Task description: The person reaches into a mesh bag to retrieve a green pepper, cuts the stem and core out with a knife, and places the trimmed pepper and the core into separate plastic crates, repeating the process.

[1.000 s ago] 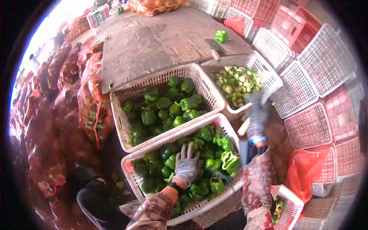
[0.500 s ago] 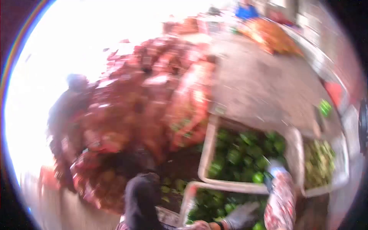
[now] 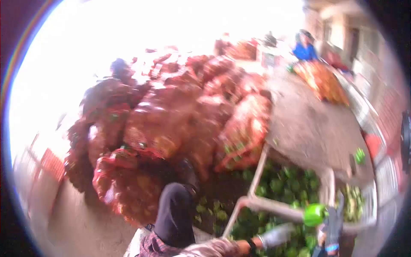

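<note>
Peppers: green bell peppers [image 3: 295, 184], rounded and glossy, are heaped in pale lattice-walled plastic crates [image 3: 257, 202]; the view is heavily blurred by motion.
Held pepper: a bright green pepper [image 3: 315, 214], smooth and roughly round, is seen above the near crate's rim, just left of the right hand [image 3: 332, 225].
Right hand: gloved in grey knit fabric with a blue cuff band; it is raised at the lower right edge, touching the held pepper, and appears closed on it, though blur leaves the grip uncertain.
Left hand [image 3: 274, 236]: gloved in grey, laid low over the near crate among the peppers; whether it is clenched or released cannot be told.
Sleeve: patterned fabric is seen on the left forearm.
Sacks: red mesh net sacks [image 3: 171, 124], bulging and lumpy, are piled at left and centre.
Worktop [image 3: 312, 128]: a flat, grey, worn surface beyond the crates, with one green pepper [image 3: 360, 155] on it.
Chopped pieces [image 3: 353, 201]: pale green, in a crate at right.
Background: a person in blue [image 3: 305, 48] is seen far off.
</note>
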The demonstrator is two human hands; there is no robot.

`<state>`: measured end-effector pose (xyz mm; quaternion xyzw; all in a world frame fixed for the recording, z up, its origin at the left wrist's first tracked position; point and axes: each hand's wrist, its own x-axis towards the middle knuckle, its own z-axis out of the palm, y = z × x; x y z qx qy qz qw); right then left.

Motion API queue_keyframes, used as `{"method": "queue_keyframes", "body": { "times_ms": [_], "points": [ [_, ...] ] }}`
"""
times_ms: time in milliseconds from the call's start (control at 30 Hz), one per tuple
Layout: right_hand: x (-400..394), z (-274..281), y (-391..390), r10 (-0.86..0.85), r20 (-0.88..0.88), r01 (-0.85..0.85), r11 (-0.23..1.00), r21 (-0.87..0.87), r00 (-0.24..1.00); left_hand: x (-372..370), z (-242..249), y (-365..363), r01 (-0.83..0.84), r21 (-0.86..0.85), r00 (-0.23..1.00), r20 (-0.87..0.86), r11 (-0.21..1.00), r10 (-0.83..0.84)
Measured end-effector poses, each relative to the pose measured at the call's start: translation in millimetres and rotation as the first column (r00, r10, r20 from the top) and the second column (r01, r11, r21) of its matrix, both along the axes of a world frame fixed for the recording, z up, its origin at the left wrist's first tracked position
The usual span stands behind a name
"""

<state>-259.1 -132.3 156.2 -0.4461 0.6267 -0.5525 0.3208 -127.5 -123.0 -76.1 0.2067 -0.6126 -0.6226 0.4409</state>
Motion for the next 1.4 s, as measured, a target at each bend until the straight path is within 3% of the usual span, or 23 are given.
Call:
{"method": "queue_keyframes", "body": {
  "times_ms": [33, 67, 133, 167, 233, 300, 400, 433, 500, 533, 600, 667, 767, 800, 833, 933, 1033, 1100, 1200, 1233, 1300, 1367, 1400],
  "points": [
    [17, 17, 25, 0.04, 0.012, -0.041, 0.999, 0.03, 0.999, 22, -6, 0, -0.207, -0.67, 0.773, 0.334, 0.713, 0.539],
    [30, 25, 45, 0.114, 0.0, -0.113, 0.986, 0.123, 0.993, 69, 73, 1, -0.039, -0.055, 0.945, 0.321, 0.998, 0.054],
    [51, 23, 75, 0.246, 0.05, -0.248, 0.907, 0.342, 0.968, 120, 136, 18, 0.166, 0.338, 0.974, 0.09, 0.927, -0.207],
    [57, 17, 88, 0.293, 0.092, -0.303, 0.847, 0.437, 0.952, 133, 146, 32, 0.302, 0.369, 0.953, -0.113, 0.879, -0.281],
    [67, -4, 107, 0.375, 0.195, -0.419, 0.732, 0.537, 0.906, 148, 166, 51, 0.498, 0.333, 0.862, -0.088, 0.801, -0.499],
    [78, -40, 116, 0.541, 0.26, -0.599, 0.75, 0.279, 0.8, 162, 155, 58, 0.505, 0.524, 0.842, -0.125, 0.686, -0.524],
    [113, -32, 128, 0.262, 0.157, -0.287, 0.943, 0.166, 0.952, 164, 142, 82, 0.317, 0.478, 0.945, -0.235, 0.819, -0.228],
    [129, -39, 126, 0.019, -0.243, -0.047, 0.993, -0.109, 0.97, 166, 149, 90, 0.26, 0.526, 0.953, -0.272, 0.809, -0.13],
    [146, -19, 161, -0.031, -0.272, 0.092, 0.973, 0.212, 0.962, 167, 134, 93, 0.203, 0.477, 0.937, -0.349, 0.855, -0.027],
    [154, -24, 175, 0.068, -0.069, -0.047, 0.964, 0.26, 0.995, 170, 139, 93, 0.145, 0.462, 0.951, -0.308, 0.875, 0.005],
    [168, -44, 198, 0.213, 0.037, -0.215, 0.932, 0.292, 0.976, 175, 146, 96, 0.075, 0.426, 0.972, -0.231, 0.902, 0.029],
    [174, -83, 204, 0.245, -0.037, -0.228, 0.941, 0.25, 0.969, 179, 151, 97, 0.047, 0.374, 0.986, -0.163, 0.926, 0.016],
    [177, -74, 208, 0.231, -0.474, -0.137, 0.965, 0.225, 0.85, 183, 159, 106, 0.024, 0.392, 0.99, -0.134, 0.92, 0.031],
    [184, -34, 208, 0.27, -0.217, -0.187, 0.922, 0.34, 0.938, 185, 167, 110, 0.024, 0.41, 0.991, -0.129, 0.912, 0.032],
    [177, -68, 212, 0.358, -0.181, -0.282, 0.895, 0.346, 0.916, 188, 164, 108, -0.079, 0.259, 0.997, 0.015, 0.963, 0.078],
    [181, -130, 228, 0.429, -0.555, -0.285, 0.9, 0.331, 0.712, 191, 160, 110, -0.162, 0.291, 0.973, -0.114, 0.943, 0.202],
    [182, -121, 217, 0.277, -0.39, -0.241, 0.961, 0.14, 0.878, 192, 153, 83, -0.063, 0.431, 0.877, -0.406, 0.9, 0.256],
    [170, -130, 217, 0.206, -0.184, -0.205, 0.978, 0.027, 0.961, 199, 175, 78, -0.019, 0.469, 0.86, -0.443, 0.883, 0.253],
    [156, -136, 213, 0.125, 0.18, -0.107, 0.989, -0.106, 0.976, 198, 175, 82, 0.034, 0.421, 0.946, -0.307, 0.906, 0.107],
    [140, -127, 197, 0.172, 0.174, -0.207, 0.956, 0.207, 0.97, 191, 167, 87, 0.058, 0.427, 0.971, -0.233, 0.902, 0.048],
    [123, -139, 185, 0.213, -0.222, -0.205, 0.977, 0.06, 0.951, 171, 163, 106, 0.061, 0.276, 0.989, -0.15, 0.959, -0.02],
    [125, -126, 179, 0.184, -0.362, -0.181, 0.983, 0.042, 0.914, 158, 143, 110, 0.048, 0.205, 0.991, -0.128, 0.978, -0.022],
    [127, -118, 179, 0.181, -0.397, -0.185, 0.982, 0.03, 0.9, 161, 146, 112, -0.067, 0.028, 0.989, 0.134, 0.997, 0.062]
  ]
}}
